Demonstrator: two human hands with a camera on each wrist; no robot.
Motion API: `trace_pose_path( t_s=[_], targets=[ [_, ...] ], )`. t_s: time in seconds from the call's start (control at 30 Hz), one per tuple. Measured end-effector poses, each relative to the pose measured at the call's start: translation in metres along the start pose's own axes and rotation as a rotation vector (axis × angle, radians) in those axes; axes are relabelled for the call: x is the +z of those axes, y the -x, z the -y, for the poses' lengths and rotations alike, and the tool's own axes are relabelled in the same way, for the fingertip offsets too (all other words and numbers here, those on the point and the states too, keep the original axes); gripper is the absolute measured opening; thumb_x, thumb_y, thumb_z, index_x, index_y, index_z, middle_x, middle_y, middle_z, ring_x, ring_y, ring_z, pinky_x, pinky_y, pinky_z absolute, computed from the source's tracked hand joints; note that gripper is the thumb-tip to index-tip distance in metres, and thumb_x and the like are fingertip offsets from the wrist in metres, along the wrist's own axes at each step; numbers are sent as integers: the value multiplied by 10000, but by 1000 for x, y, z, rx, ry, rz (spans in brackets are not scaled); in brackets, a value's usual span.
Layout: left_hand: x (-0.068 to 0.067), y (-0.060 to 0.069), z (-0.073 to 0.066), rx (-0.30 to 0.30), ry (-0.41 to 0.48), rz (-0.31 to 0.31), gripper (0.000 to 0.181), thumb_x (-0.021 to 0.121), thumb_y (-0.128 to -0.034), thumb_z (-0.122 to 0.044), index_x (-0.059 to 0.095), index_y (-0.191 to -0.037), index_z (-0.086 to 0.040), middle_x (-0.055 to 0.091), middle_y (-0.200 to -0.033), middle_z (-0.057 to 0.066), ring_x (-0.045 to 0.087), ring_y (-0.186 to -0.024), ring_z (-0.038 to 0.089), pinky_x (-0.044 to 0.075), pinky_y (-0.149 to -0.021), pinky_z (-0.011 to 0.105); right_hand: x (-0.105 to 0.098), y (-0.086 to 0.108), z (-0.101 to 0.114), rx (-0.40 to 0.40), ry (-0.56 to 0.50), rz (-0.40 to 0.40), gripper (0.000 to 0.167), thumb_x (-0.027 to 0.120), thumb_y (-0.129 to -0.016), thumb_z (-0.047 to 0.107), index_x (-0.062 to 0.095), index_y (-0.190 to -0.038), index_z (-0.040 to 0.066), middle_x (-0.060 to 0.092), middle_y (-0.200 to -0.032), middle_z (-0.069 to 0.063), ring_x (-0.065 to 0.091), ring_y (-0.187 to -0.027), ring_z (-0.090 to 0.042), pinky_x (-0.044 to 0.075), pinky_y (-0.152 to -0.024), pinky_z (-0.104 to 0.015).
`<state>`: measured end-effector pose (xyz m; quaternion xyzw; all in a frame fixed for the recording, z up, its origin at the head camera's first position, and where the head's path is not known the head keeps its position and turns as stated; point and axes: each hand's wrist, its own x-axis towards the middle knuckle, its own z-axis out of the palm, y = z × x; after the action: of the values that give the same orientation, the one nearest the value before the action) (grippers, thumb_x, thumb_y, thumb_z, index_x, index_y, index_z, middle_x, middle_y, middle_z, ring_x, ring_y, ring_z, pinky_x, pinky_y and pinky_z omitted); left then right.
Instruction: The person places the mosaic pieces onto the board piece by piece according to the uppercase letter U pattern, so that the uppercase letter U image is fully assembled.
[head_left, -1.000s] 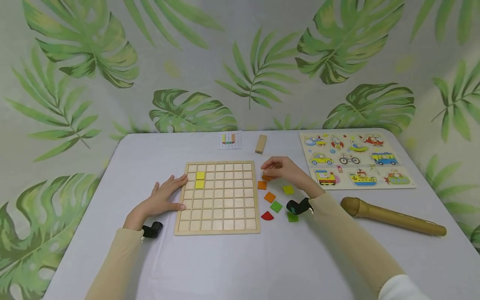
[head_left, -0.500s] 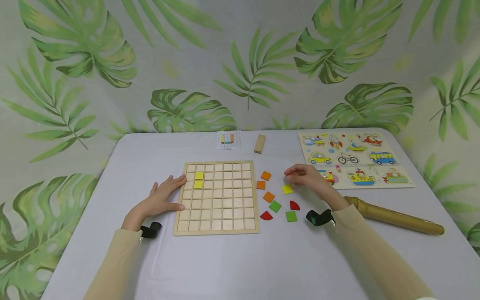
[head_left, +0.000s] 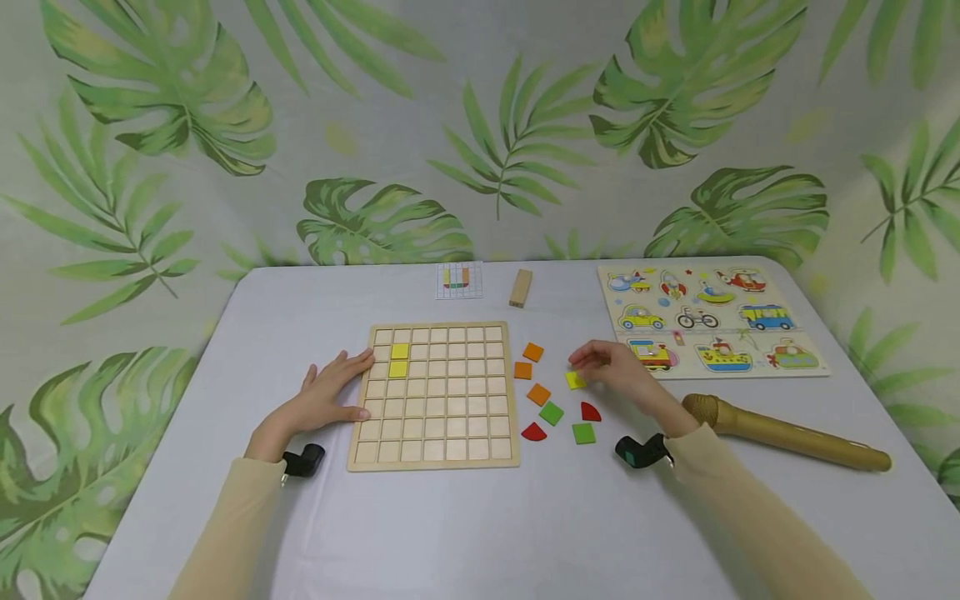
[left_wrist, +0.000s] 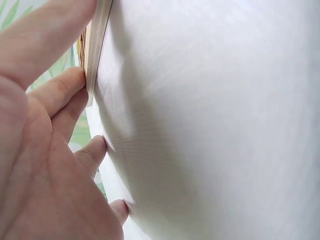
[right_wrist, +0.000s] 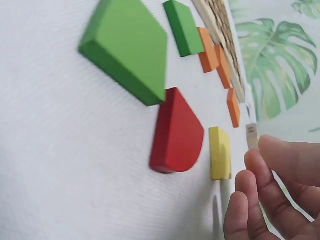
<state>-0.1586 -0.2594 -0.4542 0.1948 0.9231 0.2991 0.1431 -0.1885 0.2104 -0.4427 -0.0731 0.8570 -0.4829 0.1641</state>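
A wooden grid board (head_left: 435, 406) lies on the table in the head view, with two yellow square tiles, one a yellow tile (head_left: 401, 351), in its upper left cells. My left hand (head_left: 330, 398) rests with spread fingers at the board's left edge; the left wrist view shows its fingertips against the frame. Just over a loose yellow tile (head_left: 574, 381) hovers my right hand (head_left: 617, 375), fingers loosely bent. In the right wrist view the fingers are apart from that yellow tile (right_wrist: 220, 153), and nothing is seen between them.
Orange tiles (head_left: 533, 352), green tiles (head_left: 551, 413) and red quarter-circles (head_left: 591, 412) lie right of the board. Behind stand a pattern card (head_left: 459, 281) and a wooden block (head_left: 521, 288). A vehicle puzzle (head_left: 720, 321) and a gold microphone (head_left: 787, 433) lie at right.
My right hand has moved right, from over the upper orange tile to the loose yellow tile, then slightly down. The left hand has stayed in place.
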Motion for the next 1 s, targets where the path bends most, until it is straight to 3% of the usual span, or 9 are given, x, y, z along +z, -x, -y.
trace_pose_path(
  t_s=[0.27, 0.5, 0.8, 1.0],
  targets=[
    [1, 1, 1, -3, -4, -6, 908, 742, -814, -390, 266, -1509, -51, 181, -1571, 143, 3, -1427, 409, -129, -1028, 656, 9, 1, 1, -31, 146, -56, 204, 643, -842, -59, 657, -1037, 0, 621, -987, -116, 517, -889, -269, 458, -771, -330],
    [1, 2, -3, 17, 4, -14, 887, 742, -821, -363, 278, -1499, -29, 191, -1562, 165, 15, -1418, 434, -117, -1018, 675, 14, 0, -2, -110, 260, -88, 223, 648, -794, -121, 662, -976, 7, 598, -940, -97, 502, -860, -262, 455, -775, -364],
    [-1, 2, -4, 13, 6, -12, 877, 739, -826, -361, 281, -1500, -36, 186, -1567, 152, 8, -1420, 429, -115, -1021, 673, 14, -2, 1, -100, 251, -65, 188, 639, -804, -108, 629, -942, 19, 568, -856, -74, 502, -815, -244, 449, -737, -343],
    [0, 2, -2, 14, -2, -10, 877, 735, -828, -366, 277, -1502, -41, 184, -1568, 149, 13, -1422, 423, -114, -1022, 673, 14, -3, 8, -65, 155, -20, 126, 612, -856, -67, 627, -964, -3, 574, -850, -90, 514, -798, -250, 459, -715, -324]
  ],
)
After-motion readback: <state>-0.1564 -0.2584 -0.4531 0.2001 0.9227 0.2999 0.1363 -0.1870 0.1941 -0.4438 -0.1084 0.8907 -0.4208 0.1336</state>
